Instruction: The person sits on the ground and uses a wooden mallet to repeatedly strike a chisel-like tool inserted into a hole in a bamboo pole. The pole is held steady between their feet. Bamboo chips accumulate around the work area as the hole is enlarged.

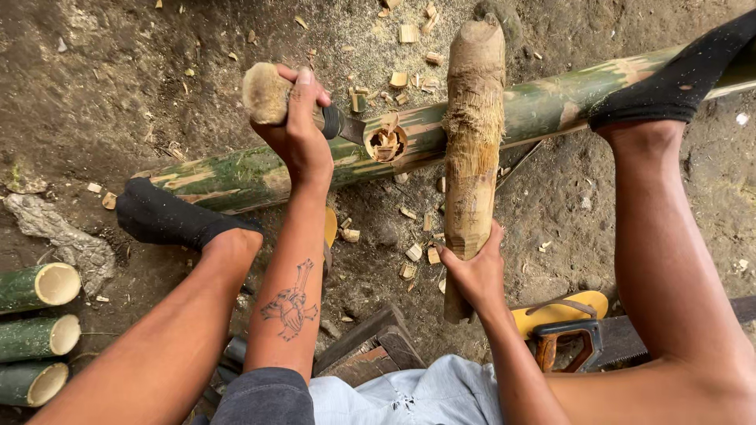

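A long green bamboo pole (260,169) lies across the dirt, pinned by my two feet in black socks (161,216). A round hole (385,144) is cut in its side, with chips inside. My left hand (303,130) grips a chisel (335,122) by its frayed wooden handle, the blade tip resting at the hole's edge. My right hand (472,271) holds the lower end of a thick wooden club (472,134), which stands over the pole just right of the hole.
Three short bamboo sections (39,334) lie at the left edge beside a grey rag (63,236). A handsaw with an orange handle (571,342) and a yellow sandal (563,307) lie by my right leg. Wood chips litter the dirt.
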